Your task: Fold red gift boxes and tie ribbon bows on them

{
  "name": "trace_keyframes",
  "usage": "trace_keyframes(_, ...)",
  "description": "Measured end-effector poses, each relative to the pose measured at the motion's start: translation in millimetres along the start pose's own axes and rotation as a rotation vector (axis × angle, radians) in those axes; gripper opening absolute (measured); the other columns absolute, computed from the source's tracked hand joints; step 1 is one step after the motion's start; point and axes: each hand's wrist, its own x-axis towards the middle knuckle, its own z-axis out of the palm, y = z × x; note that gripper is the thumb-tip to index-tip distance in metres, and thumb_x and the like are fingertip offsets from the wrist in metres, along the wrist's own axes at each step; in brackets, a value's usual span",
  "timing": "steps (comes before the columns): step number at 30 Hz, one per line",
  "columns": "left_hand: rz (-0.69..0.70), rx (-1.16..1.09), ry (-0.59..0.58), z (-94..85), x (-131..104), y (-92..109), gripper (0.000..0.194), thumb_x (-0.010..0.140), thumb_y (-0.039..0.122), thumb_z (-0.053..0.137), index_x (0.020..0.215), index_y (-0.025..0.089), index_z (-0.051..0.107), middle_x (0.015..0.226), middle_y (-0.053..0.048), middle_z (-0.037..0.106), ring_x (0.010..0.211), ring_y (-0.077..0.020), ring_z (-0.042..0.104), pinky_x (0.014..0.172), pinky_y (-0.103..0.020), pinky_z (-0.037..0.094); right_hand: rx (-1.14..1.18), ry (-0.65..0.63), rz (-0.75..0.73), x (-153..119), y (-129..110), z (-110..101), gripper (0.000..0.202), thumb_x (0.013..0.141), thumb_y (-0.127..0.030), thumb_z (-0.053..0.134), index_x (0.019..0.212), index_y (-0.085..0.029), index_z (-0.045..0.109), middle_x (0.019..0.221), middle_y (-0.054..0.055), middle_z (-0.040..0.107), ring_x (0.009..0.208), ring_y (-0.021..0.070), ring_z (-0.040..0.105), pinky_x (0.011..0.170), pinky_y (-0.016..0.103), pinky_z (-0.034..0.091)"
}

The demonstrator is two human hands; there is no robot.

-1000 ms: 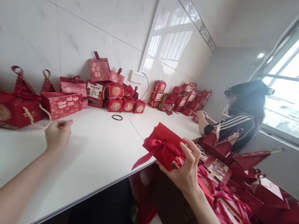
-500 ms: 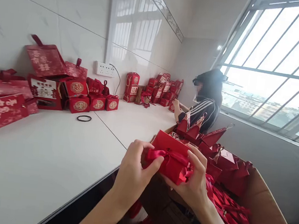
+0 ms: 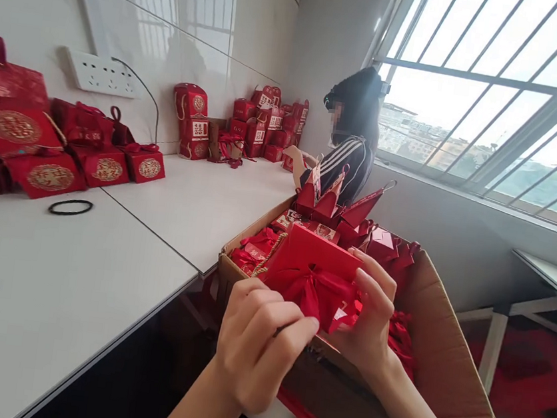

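A small red gift box [image 3: 321,251] with a flat raised panel is held over the carton, and a red satin ribbon [image 3: 313,283] is tied in a bow on its front. My right hand [image 3: 370,313] grips the box from its right side, fingers at the upper edge and the rest partly hidden. Below the bow, my left hand [image 3: 265,345] is closed, its thumb and fingers pinched at a lower end of the ribbon. That hand covers the lower left part of the box.
A cardboard carton [image 3: 446,329] full of red boxes and ribbons stands below my hands. On the white table [image 3: 112,297] are a black hair tie [image 3: 71,207] and several red gift boxes [image 3: 51,173]. A co-worker [image 3: 352,133] sits by the window.
The view has swung right. My left hand has moved from the bow's left loop to below the bow, fingers now closed at a ribbon end. The right hand keeps hold of the box.
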Motion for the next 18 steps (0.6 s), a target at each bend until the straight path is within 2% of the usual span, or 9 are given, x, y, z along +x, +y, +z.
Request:
trace_keyframes(2,-0.089,-0.044,0.017,5.5,6.7,-3.2,0.013,0.080,0.008,0.060,0.089,0.017,0.059,0.075,-0.003,0.063,0.069,-0.0140,0.056,0.066,-0.032,0.047,-0.009,-0.016,0.015,-1.9,3.2,-5.7,0.077,0.074,-0.043,0.071,0.137,-0.029,0.029,0.131,0.016,0.039,0.119,0.0340,0.046,0.088,0.057,0.051)
trace_keyframes(5,-0.372,-0.117,0.018,16.6,22.5,-13.8,0.008,0.081,0.013,0.062,0.083,0.020,0.058,0.073,0.001,0.062,0.066,-0.0106,0.056,0.064,-0.025,0.048,0.016,-0.058,0.048,-4.7,7.4,-14.6,0.082,0.071,-0.040,0.075,0.137,-0.030,0.028,0.132,0.016,0.037,0.120,0.0345,0.046,0.087,0.058,0.052)
trace_keyframes(7,-0.548,-0.180,-0.066,26.0,33.5,-24.9,0.007,0.080,0.021,0.064,0.078,0.019,0.058,0.069,0.003,0.062,0.059,-0.0089,0.055,0.059,-0.022,0.048,0.051,-0.087,0.081,-6.4,9.9,-19.9,0.086,0.068,-0.036,0.078,0.137,-0.031,0.027,0.134,0.015,0.035,0.122,0.0348,0.044,0.087,0.057,0.052)
trace_keyframes(10,-0.670,-0.236,-0.255,38.3,43.6,-49.0,0.010,0.079,0.028,0.065,0.076,0.019,0.061,0.067,0.003,0.063,0.055,-0.0092,0.056,0.055,-0.022,0.047,0.076,-0.103,0.180,-8.9,13.9,-25.9,0.088,0.064,-0.032,0.081,0.135,-0.031,0.029,0.135,0.014,0.035,0.125,0.0337,0.042,0.086,0.052,0.054)
trace_keyframes(12,-0.697,-0.173,-0.329,40.2,43.7,-72.8,0.010,0.078,0.027,0.063,0.075,0.018,0.062,0.067,0.003,0.063,0.057,-0.0104,0.056,0.057,-0.022,0.045,0.107,-0.077,0.343,-10.8,17.5,-29.0,0.084,0.064,-0.034,0.080,0.132,-0.030,0.032,0.132,0.013,0.038,0.123,0.0307,0.044,0.084,0.046,0.056)
trace_keyframes(14,-0.749,-0.034,-0.352,33.2,38.3,-103.6,0.008,0.076,0.026,0.063,0.074,0.018,0.062,0.066,0.003,0.062,0.059,-0.0114,0.056,0.059,-0.022,0.044,0.215,-0.036,0.595,-12.3,22.3,-32.3,0.076,0.066,-0.038,0.077,0.129,-0.029,0.035,0.125,0.010,0.047,0.113,0.0264,0.054,0.080,0.041,0.057)
trace_keyframes(16,-0.857,0.136,-0.337,15.5,26.8,-139.1,0.007,0.073,0.024,0.063,0.072,0.017,0.062,0.065,0.005,0.060,0.060,-0.0104,0.055,0.061,-0.022,0.042,0.435,-0.008,0.897,-12.3,27.5,-36.6,0.065,0.070,-0.045,0.072,0.124,-0.027,0.042,0.111,0.008,0.059,0.095,0.0233,0.063,0.074,0.039,0.058)
trace_keyframes(18,-0.978,0.299,-0.286,-12.2,8.3,-175.2,0.006,0.070,0.021,0.064,0.071,0.016,0.061,0.063,0.007,0.056,0.060,-0.0086,0.053,0.064,-0.020,0.040,0.729,-0.016,1.218,-9.9,31.8,-41.8,0.054,0.072,-0.054,0.065,0.114,-0.023,0.051,0.096,0.007,0.067,0.082,0.0237,0.067,0.069,0.040,0.059)
